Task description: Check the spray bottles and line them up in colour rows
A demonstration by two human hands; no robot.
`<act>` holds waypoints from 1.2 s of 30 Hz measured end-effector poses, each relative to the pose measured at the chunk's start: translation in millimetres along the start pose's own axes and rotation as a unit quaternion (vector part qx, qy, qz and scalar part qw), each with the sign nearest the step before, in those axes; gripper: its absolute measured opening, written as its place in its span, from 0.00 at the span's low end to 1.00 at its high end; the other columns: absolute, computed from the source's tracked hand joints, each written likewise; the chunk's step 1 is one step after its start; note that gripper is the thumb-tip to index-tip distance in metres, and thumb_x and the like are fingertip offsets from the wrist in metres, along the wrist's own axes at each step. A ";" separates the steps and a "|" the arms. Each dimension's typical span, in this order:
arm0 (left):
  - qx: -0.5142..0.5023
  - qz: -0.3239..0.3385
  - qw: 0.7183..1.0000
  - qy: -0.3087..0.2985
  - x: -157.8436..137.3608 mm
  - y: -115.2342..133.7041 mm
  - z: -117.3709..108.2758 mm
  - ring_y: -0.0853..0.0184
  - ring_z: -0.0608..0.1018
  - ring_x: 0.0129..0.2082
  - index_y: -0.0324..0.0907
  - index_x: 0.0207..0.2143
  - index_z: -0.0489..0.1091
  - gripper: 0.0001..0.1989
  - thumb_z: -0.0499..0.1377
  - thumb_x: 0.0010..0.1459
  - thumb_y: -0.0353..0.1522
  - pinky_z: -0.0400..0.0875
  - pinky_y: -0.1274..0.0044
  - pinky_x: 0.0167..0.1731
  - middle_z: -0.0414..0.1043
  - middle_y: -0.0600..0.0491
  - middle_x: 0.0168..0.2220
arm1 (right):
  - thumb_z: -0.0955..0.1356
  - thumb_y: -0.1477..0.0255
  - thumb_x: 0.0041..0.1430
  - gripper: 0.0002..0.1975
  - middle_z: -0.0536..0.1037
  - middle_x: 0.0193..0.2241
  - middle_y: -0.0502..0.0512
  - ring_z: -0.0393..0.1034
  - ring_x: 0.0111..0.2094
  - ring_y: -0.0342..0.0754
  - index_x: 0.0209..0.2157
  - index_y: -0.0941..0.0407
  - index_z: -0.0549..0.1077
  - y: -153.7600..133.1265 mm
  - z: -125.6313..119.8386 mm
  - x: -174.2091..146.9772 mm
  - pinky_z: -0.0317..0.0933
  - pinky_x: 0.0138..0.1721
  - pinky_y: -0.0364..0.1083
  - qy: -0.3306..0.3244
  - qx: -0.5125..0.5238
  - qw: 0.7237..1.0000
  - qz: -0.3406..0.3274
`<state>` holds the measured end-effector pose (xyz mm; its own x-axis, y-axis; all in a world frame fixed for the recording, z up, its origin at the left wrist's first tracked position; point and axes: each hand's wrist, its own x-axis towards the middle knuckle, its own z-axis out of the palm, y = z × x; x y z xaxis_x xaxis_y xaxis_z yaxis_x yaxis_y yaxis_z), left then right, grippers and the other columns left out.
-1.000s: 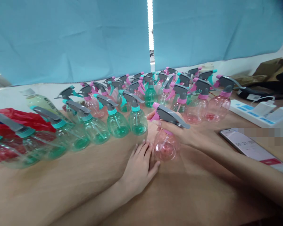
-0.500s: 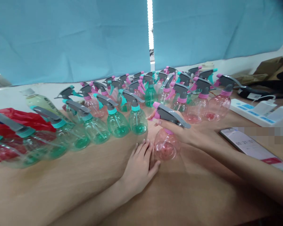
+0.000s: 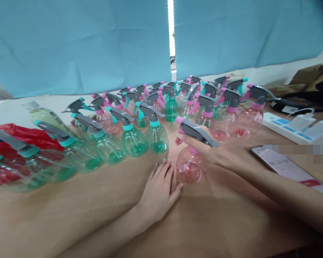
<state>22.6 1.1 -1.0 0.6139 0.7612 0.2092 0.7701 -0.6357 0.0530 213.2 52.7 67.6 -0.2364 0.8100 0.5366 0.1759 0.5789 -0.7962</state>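
Observation:
My right hand (image 3: pixel 208 146) is wrapped around the neck of a pink spray bottle (image 3: pixel 191 168), fingers curled at its trigger under the grey head. This bottle is see-through, and its pink nozzle points to the left and away from me. Just left of its base, my left hand (image 3: pixel 160 190) lies flat on the wooden table (image 3: pixel 118 211), fingers stretched out and holding nothing. The nearest green spray bottle (image 3: pixel 157 138) stands beyond my left fingertips.
Several green and pink spray bottles fill the back and left, including a green one (image 3: pixel 136 141). A red plastic bag (image 3: pixel 24 138) and a pale labelled bottle (image 3: pixel 47 116) lie left. At right are a phone (image 3: pixel 288 168) and a white power strip (image 3: pixel 282 125).
My right fingers have curled in further at the trigger, and the pink spray bottle has shifted very slightly right. My left hand stays in place.

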 end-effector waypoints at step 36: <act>-0.019 -0.005 1.000 0.002 0.2 0.0 -1.0 0.51 0.63 0.62 0.32 0.56 0.63 0.23 0.52 0.66 0.40 0.59 0.57 0.59 0.63 0.36 0.60 | 0.69 0.69 0.56 0.03 0.77 0.34 0.49 0.72 0.36 0.49 0.31 0.50 0.69 -13.6 1.3 -0.6 0.66 0.42 0.52 0.006 0.044 0.999 0.012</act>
<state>22.5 1.1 0.0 0.6048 0.7673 0.2132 0.7696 -0.6320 0.0914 209.6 44.3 77.7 -0.2207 0.8248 0.5205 0.0974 0.5497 -0.8297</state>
